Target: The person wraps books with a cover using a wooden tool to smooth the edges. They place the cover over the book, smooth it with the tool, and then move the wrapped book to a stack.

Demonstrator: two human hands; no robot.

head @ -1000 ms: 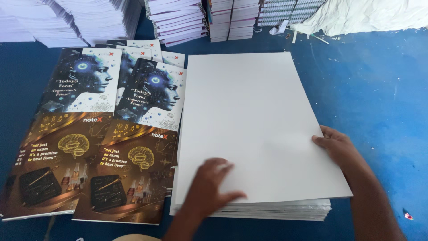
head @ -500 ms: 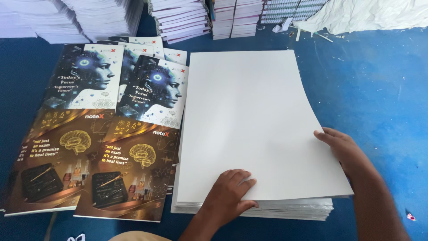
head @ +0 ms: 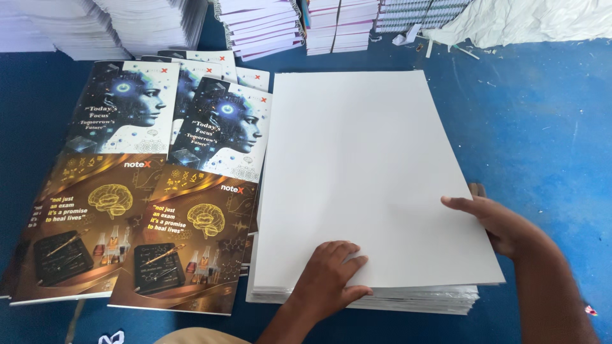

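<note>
A thick stack of large white sheets lies flat on the blue surface. My left hand rests palm down on the stack's near edge, fingers together and pointing right. At the stack's right edge my right hand lies with its fingers over the top sheet and the thumb at the side. To the left of the stack lie printed cover sheets, overlapping, each with a blue face picture above and a golden brain picture below.
Piles of bound white books line the far edge, with more white paper piles at the far left. A crumpled white sack lies at the far right. Small scraps dot the blue surface.
My left hand has slid right along the stack's near edge and flattened on the top sheet. My right hand has stayed at the right edge.
</note>
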